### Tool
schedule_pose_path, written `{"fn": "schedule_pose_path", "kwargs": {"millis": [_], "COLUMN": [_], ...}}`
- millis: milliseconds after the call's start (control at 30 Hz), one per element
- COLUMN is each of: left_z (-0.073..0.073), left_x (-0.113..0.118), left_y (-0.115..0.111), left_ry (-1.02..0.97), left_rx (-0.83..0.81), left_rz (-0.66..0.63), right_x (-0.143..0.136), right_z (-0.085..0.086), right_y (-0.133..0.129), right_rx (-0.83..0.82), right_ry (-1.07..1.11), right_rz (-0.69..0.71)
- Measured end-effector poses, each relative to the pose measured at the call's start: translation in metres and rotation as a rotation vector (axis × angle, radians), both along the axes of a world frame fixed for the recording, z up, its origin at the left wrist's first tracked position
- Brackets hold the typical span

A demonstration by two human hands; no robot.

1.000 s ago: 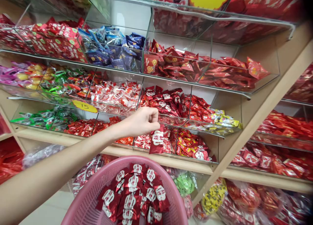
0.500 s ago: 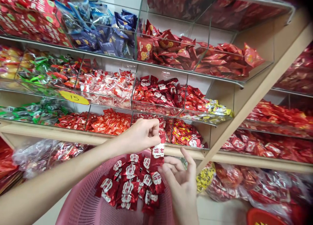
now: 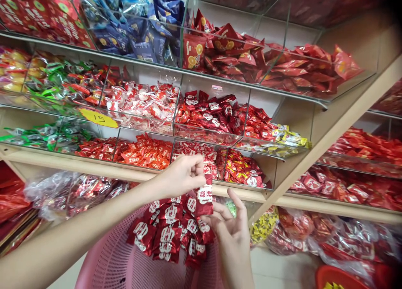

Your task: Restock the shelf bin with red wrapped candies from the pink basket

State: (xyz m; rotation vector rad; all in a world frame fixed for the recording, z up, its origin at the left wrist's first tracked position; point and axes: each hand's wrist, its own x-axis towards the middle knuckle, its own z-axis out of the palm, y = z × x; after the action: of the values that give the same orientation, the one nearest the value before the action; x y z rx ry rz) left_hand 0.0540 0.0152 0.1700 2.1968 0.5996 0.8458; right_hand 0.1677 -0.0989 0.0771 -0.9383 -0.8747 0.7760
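Note:
My left hand [image 3: 185, 176] is closed in a pinch on the top edge of a dark red wrapped candy [image 3: 204, 197] with a white label and red characters. Below it, my right hand [image 3: 234, 234] has its thumb and curled fingers at the candy's lower corner, while another finger sticks up apart. The candy hangs upright between the hands. Beneath them, a pink perforated plastic basket [image 3: 103, 255] holds several matching red candies [image 3: 166, 234] in a heap.
Slanted clear-walled bins of wrapped candies [image 3: 141, 148] fill the wooden shelves [image 3: 282, 184] ahead. A yellow price tag [image 3: 99, 118] reads 15. Bagged sweets [image 3: 75, 192] lie under the shelf at left, more bags [image 3: 339, 234] at right. A red tub [image 3: 333, 276] stands lower right.
The camera view has shifted slightly, and the upper shelves appear higher. Both hands keep nearly the same pose around the candy above the basket.

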Motion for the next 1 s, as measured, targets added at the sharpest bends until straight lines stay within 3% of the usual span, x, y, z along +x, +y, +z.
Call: {"fn": "schedule_pose_path", "kwargs": {"millis": [167, 233, 333, 533, 667, 767, 900, 1000], "left_z": [0.002, 0.002, -0.001, -0.021, -0.035, -0.04, -0.044, -0.049], "left_x": [-0.002, -0.002, 0.0, -0.001, -0.005, -0.009, -0.009, -0.005], "left_y": [0.003, 0.003, 0.003, 0.005, 0.008, 0.01, 0.005, -0.002], "left_ry": [-0.012, -0.009, -0.007, 0.001, -0.019, -0.022, -0.02, 0.033], "left_rx": [-0.171, -0.32, -0.501, -0.684, -0.723, -0.612, -0.521, -0.454], "left_rz": [0.014, -0.001, -0.006, 0.031, 0.066, 0.044, -0.135, -0.213], "right_x": [0.008, 0.014, 0.022, 0.033, 0.035, 0.027, 0.014, 0.009], "right_z": [-0.016, -0.016, -0.01, -0.003, -0.009, -0.01, -0.004, -0.001], "right_y": [-0.002, -0.001, 0.0, 0.0, -0.002, -0.004, -0.006, -0.003], "right_rx": [0.293, 0.438, 0.527, 0.549, 0.489, 0.395, -0.095, -0.342], "right_ry": [-0.825, -1.055, -1.16, -1.181, -1.122, -0.821, -0.148, 0.091], "right_rz": [-0.42, -0.49, -0.519, -0.442, -0.392, -0.261, 0.021, 0.273]}}
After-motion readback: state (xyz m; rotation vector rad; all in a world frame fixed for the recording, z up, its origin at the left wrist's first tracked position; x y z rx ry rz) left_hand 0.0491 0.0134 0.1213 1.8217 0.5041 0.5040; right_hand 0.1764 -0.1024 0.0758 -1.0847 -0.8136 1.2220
